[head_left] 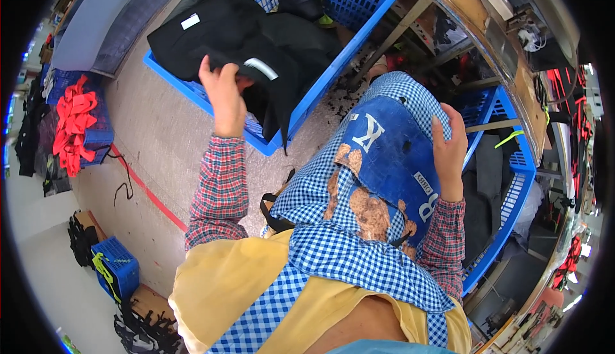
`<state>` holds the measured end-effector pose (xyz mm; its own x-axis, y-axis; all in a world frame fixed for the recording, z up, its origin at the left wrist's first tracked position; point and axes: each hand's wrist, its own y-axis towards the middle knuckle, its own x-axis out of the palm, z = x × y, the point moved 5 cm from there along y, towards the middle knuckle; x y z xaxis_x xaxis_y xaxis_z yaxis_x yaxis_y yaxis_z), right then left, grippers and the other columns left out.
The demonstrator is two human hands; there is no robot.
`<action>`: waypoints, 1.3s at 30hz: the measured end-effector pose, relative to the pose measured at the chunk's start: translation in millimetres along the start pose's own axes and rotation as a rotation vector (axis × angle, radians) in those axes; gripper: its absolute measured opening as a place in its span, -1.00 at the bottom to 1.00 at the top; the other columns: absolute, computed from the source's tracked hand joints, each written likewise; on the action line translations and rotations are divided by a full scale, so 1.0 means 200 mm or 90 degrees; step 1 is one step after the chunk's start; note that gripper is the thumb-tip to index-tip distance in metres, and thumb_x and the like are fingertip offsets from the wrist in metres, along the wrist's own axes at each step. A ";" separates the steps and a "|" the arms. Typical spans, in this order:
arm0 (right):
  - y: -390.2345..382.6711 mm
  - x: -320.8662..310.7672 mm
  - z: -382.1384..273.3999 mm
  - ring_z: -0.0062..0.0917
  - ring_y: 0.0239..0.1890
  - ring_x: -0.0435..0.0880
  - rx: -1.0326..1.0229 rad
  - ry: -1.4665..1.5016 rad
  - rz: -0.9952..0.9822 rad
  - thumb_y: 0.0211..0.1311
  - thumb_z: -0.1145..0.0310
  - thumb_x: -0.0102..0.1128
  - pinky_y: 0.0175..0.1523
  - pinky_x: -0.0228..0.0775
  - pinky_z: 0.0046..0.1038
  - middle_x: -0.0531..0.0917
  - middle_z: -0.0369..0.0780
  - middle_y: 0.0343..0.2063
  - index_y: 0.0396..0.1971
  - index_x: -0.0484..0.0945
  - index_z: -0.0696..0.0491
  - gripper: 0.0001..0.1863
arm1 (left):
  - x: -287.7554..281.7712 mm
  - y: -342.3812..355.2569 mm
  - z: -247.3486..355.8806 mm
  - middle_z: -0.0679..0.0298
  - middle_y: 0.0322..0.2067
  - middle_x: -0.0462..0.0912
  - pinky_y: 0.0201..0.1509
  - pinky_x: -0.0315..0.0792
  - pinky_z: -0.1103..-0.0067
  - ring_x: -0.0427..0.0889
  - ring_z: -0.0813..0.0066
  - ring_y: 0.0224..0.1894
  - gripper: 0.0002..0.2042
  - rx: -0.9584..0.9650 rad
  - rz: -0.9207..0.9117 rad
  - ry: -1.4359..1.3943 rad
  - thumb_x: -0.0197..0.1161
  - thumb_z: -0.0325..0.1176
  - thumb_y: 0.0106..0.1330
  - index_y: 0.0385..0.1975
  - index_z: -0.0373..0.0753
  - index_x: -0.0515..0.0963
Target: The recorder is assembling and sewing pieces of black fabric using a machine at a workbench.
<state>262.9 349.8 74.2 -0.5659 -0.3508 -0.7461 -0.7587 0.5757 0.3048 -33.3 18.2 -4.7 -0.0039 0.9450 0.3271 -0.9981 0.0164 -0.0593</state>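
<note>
Black fabric pieces (282,40) with small white labels lie heaped in a blue plastic basket (307,107) ahead of me. Over the near edge of the heap is my left hand (225,98), its thumb and a finger raised apart against the black cloth. Another fingertip partly disappears beside the cloth's fold, and no firm grip shows. My right hand (450,149) rests at the side of my lap, fingers stretched out, touching the blue-and-white checked apron (327,191). A worn blue plastic sheet (391,149) with peeling brown patches covers part of that apron.
A second blue basket (512,207) with dark pieces stands at my right, below a wooden-edged worktable (474,15). To the left, red fabric strips (75,123) hang over a blue container. A small blue basket (117,264) sits farther down left. Red tape (150,191) crosses the floor.
</note>
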 end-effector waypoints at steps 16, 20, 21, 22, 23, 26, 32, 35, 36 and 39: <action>-0.11 -0.05 0.59 -0.22 0.04 0.58 0.150 -0.155 0.112 0.34 0.32 0.08 0.15 0.38 -0.33 0.62 -0.06 -0.02 0.00 0.53 0.15 -0.69 | -0.36 0.68 -0.51 0.07 0.04 0.56 0.27 0.19 0.01 0.48 0.14 0.18 -0.43 0.075 -0.087 1.233 0.14 0.14 0.24 0.08 -0.19 0.49; -0.10 -0.06 0.58 -0.24 0.02 0.59 0.136 -0.151 0.105 0.33 0.33 0.07 0.14 0.38 -0.35 0.62 -0.06 -0.03 -0.02 0.54 0.16 -0.69 | -0.45 0.55 -0.97 0.00 0.14 0.51 0.33 0.25 0.30 0.47 0.13 0.20 -0.34 -0.308 -0.444 1.167 0.02 0.23 0.30 0.15 -0.24 0.49; -0.10 -0.07 0.58 -0.24 0.02 0.59 0.141 -0.159 0.103 0.33 0.33 0.07 0.14 0.38 -0.35 0.62 -0.06 -0.03 -0.02 0.54 0.16 -0.69 | -0.43 0.49 -1.06 -0.02 0.13 0.51 0.33 0.27 0.34 0.46 0.10 0.22 -0.33 -0.366 -0.521 1.143 0.01 0.22 0.31 0.13 -0.28 0.51; -0.10 -0.07 0.58 -0.23 0.01 0.59 0.149 -0.165 0.097 0.33 0.34 0.07 0.13 0.38 -0.35 0.62 -0.06 -0.04 -0.02 0.54 0.16 -0.70 | -0.42 0.50 -1.09 -0.02 0.13 0.51 0.33 0.27 0.34 0.46 0.10 0.22 -0.33 -0.370 -0.520 1.142 0.01 0.22 0.31 0.13 -0.28 0.51; -0.10 -0.06 0.58 -0.23 0.01 0.60 0.150 -0.169 0.089 0.33 0.35 0.07 0.13 0.39 -0.35 0.63 -0.06 -0.05 -0.02 0.54 0.16 -0.70 | -0.43 0.50 -1.14 -0.01 0.05 0.57 0.28 0.31 0.32 0.51 0.12 0.15 -0.37 -0.494 -0.510 1.061 0.07 0.17 0.29 0.09 -0.29 0.53; -0.09 -0.07 0.59 -0.23 -0.01 0.61 0.157 -0.175 0.089 0.31 0.36 0.07 0.12 0.39 -0.36 0.63 -0.05 -0.07 -0.03 0.54 0.16 -0.70 | -0.47 0.62 -1.18 0.03 -0.15 0.64 0.18 0.37 0.28 0.58 0.14 -0.01 -0.47 -0.558 -0.352 0.844 0.18 0.05 0.25 0.00 -0.31 0.57; -0.10 -0.08 0.61 -0.24 -0.02 0.61 0.153 -0.187 0.068 0.33 0.36 0.05 0.08 0.40 -0.36 0.64 -0.05 -0.09 -0.03 0.53 0.17 -0.70 | -0.79 0.94 -1.06 0.06 0.15 0.38 0.20 0.30 0.17 0.35 0.04 0.18 -0.41 -0.365 0.250 0.193 0.29 -0.09 0.18 0.21 -0.17 0.38; -0.10 -0.10 0.60 -0.22 -0.04 0.62 0.145 -0.213 0.076 0.34 0.35 0.04 0.07 0.41 -0.35 0.64 -0.05 -0.11 -0.03 0.53 0.17 -0.70 | -0.88 0.98 -1.02 0.09 0.28 0.25 0.28 0.20 0.09 0.22 -0.06 0.28 -0.31 -0.387 0.318 -0.019 0.30 0.02 0.19 0.31 -0.08 0.28; -0.09 -0.10 0.59 -0.22 -0.04 0.62 0.142 -0.227 0.061 0.34 0.35 0.04 0.06 0.41 -0.35 0.64 -0.05 -0.11 -0.03 0.53 0.17 -0.71 | -0.90 1.00 -1.00 0.10 0.29 0.26 0.29 0.17 0.07 0.21 -0.07 0.30 -0.30 -0.372 0.333 -0.028 0.30 0.04 0.18 0.30 -0.09 0.29; -0.09 -0.11 0.56 -0.20 -0.05 0.62 0.160 -0.258 0.043 0.35 0.35 0.02 0.05 0.41 -0.34 0.64 -0.04 -0.11 -0.03 0.54 0.16 -0.71 | -0.93 1.12 -0.96 0.07 0.22 0.36 0.26 0.27 0.24 0.36 0.04 0.21 -0.21 -0.246 0.233 -0.148 0.38 0.07 0.12 0.27 -0.27 0.27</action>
<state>325.4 429.8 19.0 -0.4020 -0.0186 -0.9155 -0.5946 0.7656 0.2456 -245.0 -91.2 -259.1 -0.4019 0.8158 0.4159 -0.8342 -0.1389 -0.5336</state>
